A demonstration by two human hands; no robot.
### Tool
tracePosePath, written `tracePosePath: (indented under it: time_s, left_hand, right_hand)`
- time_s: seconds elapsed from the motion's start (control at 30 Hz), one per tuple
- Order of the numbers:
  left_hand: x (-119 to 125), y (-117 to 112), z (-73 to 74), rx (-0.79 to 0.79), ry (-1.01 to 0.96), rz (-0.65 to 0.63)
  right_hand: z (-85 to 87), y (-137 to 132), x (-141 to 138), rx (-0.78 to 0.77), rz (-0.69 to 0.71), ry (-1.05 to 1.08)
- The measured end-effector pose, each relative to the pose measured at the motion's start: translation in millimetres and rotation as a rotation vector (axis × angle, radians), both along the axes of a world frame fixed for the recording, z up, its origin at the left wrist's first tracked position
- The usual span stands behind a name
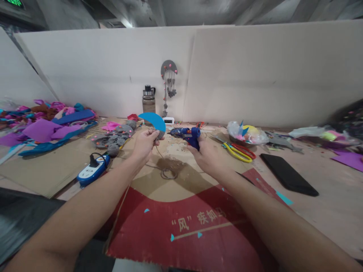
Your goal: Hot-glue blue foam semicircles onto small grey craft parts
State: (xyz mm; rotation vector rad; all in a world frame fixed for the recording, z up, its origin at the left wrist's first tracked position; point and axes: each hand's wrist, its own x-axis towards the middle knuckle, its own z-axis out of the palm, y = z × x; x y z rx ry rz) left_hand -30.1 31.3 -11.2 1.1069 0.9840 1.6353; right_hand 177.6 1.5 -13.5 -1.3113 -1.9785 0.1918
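Observation:
Pinched in my left hand (144, 145) is a blue felt crescent (154, 120), with a small grey piece at its lower end by my fingertips. A thin grey cord (168, 174) trails down from there and lies in a loop on the cardboard. My right hand (205, 153) is wrapped round the handle of a blue glue gun (188, 134). Its nozzle points left toward the crescent's lower end, a little apart from it. Part of the grey piece is hidden by my left fingers.
Red-and-brown cardboard (159, 223) lies beneath my arms. On the left are a power strip (93, 170), grey felt pieces (113, 138) and a felt pile (42, 128). Scissors (238, 152) and a black phone (287, 173) lie right. A bottle (149, 100) and grey hanging ornament (169, 70) are behind.

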Motion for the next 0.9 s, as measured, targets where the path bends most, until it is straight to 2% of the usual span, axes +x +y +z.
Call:
tracePosePath:
  time_s: [0.1, 0.17, 0.2, 0.3, 0.37, 0.4, 0.47, 0.57, 0.67, 0.77, 0.9]
  left_hand:
    - [0.1, 0.3, -2.0, -0.003, -0.020, -0.030]
    - [2.9, -1.6, -2.8, 0.001, 0.003, -0.053]
    - [4.9, -2.9, -3.2, 0.005, 0.030, -0.055]
    - [11.0, -7.1, -3.9, 0.028, 0.165, -0.009]
    - [13.9, -9.4, -3.9, 0.054, 0.276, 0.043]
    - [15.1, -10.5, -3.8, 0.079, 0.327, 0.064]
    - [17.4, -13.0, -3.3, 0.151, 0.416, 0.106]
    - [21.5, -18.1, -1.6, 0.254, 0.550, 0.182]
    - [25.5, -23.6, 1.1, 0.291, 0.664, 0.242]
    - [26.8, -25.3, 2.6, 0.269, 0.682, 0.252]
    - [24.7, -20.3, 0.6, 0.219, 0.574, 0.185]
  right_hand:
    - [-8.3, 14.5, 4.5, -0.301, 0.041, 0.160]
    - [-13.1, 23.5, 10.1, -0.437, -0.017, 0.106]
    - [-14.7, 26.8, 13.5, -0.446, -0.079, 0.023]
    - [-14.8, 30.1, 22.1, -0.245, -0.309, -0.234]
    - [-12.4, 27.0, 21.2, -0.088, -0.348, -0.219]
    - [-11.2, 24.2, 17.3, -0.049, -0.306, -0.138]
    - [-10.2, 17.0, 2.4, -0.087, -0.111, 0.138]
    - [-13.3, 5.2, -31.0, -0.303, 0.250, 0.716]
    - [-16.8, -4.4, -58.2, -0.561, 0.476, 1.140]
    - [-14.4, -10.3, -65.6, -0.717, 0.563, 1.286]
    - [-7.1, -10.5, -56.0, -0.673, 0.467, 1.257]
